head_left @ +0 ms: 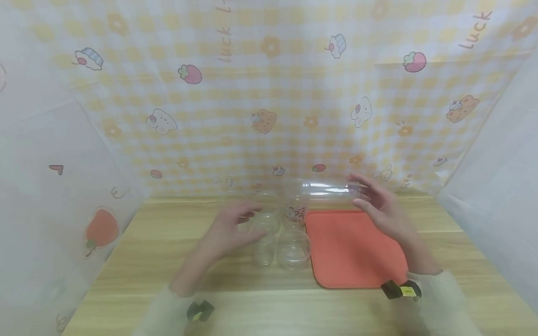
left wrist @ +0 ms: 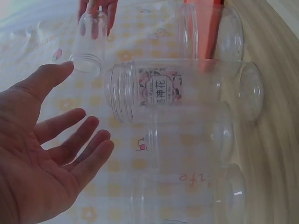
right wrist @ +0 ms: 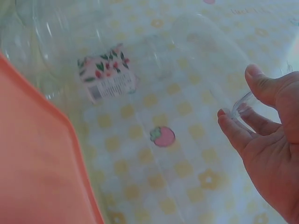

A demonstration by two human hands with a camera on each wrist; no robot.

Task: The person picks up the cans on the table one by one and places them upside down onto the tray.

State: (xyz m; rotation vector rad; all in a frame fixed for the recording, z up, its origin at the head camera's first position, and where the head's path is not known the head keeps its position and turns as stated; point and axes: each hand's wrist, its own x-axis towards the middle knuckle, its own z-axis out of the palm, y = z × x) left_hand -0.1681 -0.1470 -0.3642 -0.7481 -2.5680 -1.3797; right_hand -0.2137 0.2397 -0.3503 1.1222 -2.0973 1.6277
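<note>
My right hand (head_left: 380, 207) grips the base end of a clear plastic jar (head_left: 329, 190), held sideways above the back of the table. In the left wrist view this jar (left wrist: 89, 39) has its threaded mouth towards my left hand (left wrist: 51, 154). That left hand is empty, thumb apart from loosely bent fingers, beside a group of upright clear jars. One jar among them (left wrist: 191, 88) carries a pink floral label (left wrist: 160, 88), also visible in the right wrist view. The held jar's mouth overlaps the upper part of the labelled jar in the head view.
A red-orange tray (head_left: 357, 252) lies on the wooden table (head_left: 269, 312), right of the jars. Nearest to me in the group is a clear jar (head_left: 293, 252) by the tray's left edge. A yellow checked cloth (head_left: 269, 93) hangs behind, with white sheets at both sides.
</note>
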